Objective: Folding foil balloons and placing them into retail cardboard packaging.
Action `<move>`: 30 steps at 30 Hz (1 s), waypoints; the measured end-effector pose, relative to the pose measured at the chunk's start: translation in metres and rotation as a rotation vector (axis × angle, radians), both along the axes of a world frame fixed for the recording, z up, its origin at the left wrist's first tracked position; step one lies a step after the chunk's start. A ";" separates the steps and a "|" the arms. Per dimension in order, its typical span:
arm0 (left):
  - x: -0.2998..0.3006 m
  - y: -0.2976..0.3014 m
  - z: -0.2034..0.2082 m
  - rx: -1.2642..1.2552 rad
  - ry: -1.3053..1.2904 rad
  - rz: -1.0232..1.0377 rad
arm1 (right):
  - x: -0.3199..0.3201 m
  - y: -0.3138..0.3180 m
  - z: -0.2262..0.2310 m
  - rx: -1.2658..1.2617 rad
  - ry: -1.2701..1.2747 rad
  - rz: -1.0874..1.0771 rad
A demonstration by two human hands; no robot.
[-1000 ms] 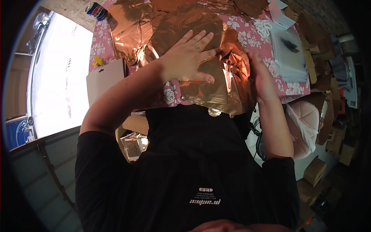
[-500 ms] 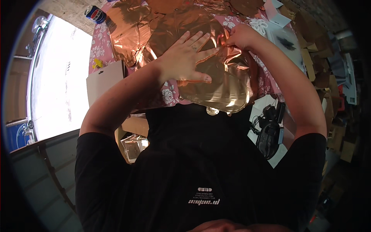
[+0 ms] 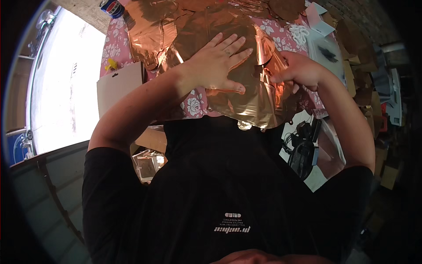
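A flat, deflated foil balloon (image 3: 244, 103) in shiny copper-gold lies at the near edge of the table, with its scalloped rim hanging slightly over. My left hand (image 3: 217, 64) rests palm down on the foil, fingers spread. At the balloon's right side, my right hand (image 3: 304, 72) is closed on the folded edge, thumb and fingers pinching the foil. Creases run down from that grip. More copper foil balloons (image 3: 147, 37) lie flat at the far left and along the far side of the table.
A pink floral tablecloth (image 3: 193, 105) covers the table. A blue can (image 3: 112, 8) stands at the far left, above a cardboard piece (image 3: 121, 86). White cord (image 3: 300, 34) and a white folded card (image 3: 320, 20) lie far right. Below right is a black device with cables (image 3: 302, 156).
My right hand has moved right and nearer to me, drawing the balloon's right edge along and folding it. My left hand stays flat on the foil, shifted slightly right.
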State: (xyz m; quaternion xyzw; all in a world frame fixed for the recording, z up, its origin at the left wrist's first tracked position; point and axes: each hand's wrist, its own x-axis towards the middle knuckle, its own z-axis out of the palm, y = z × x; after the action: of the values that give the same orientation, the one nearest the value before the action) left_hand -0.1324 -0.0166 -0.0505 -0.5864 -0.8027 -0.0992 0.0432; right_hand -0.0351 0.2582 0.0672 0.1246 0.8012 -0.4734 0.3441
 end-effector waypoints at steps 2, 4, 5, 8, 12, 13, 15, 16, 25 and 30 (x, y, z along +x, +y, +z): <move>0.000 0.005 0.002 0.006 0.000 -0.020 | 0.006 0.017 -0.023 -0.046 0.062 0.002; 0.000 0.006 0.005 -0.020 0.001 -0.017 | 0.011 0.010 -0.025 -0.003 0.201 -0.076; 0.000 0.005 0.006 -0.046 0.003 -0.006 | 0.011 0.001 -0.019 -0.048 0.242 -0.037; 0.000 0.001 0.004 -0.059 0.021 0.012 | 0.016 -0.035 0.014 -0.149 0.099 -0.108; -0.002 0.005 0.001 -0.002 0.028 -0.003 | 0.042 -0.022 -0.050 -0.554 0.370 -0.346; -0.001 0.006 0.000 0.019 0.033 -0.011 | 0.049 -0.026 -0.063 -0.481 0.514 -0.403; 0.001 0.006 0.004 0.057 0.008 -0.022 | 0.059 -0.023 -0.083 -0.045 0.782 -0.194; 0.001 0.006 0.004 0.054 0.008 -0.026 | 0.062 -0.023 -0.090 0.401 1.022 0.025; -0.008 0.002 0.005 0.018 -0.116 -0.030 | 0.071 -0.069 -0.097 0.416 1.113 0.240; -0.009 0.003 0.001 -0.036 -0.157 0.006 | 0.078 -0.069 -0.102 0.453 1.089 0.293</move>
State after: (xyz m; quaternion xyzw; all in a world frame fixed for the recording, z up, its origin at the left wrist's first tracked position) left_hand -0.1417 -0.0140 -0.0500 -0.5749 -0.8072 -0.1303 -0.0300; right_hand 0.0429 0.1894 -0.0343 -0.1770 0.9518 -0.2343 -0.0889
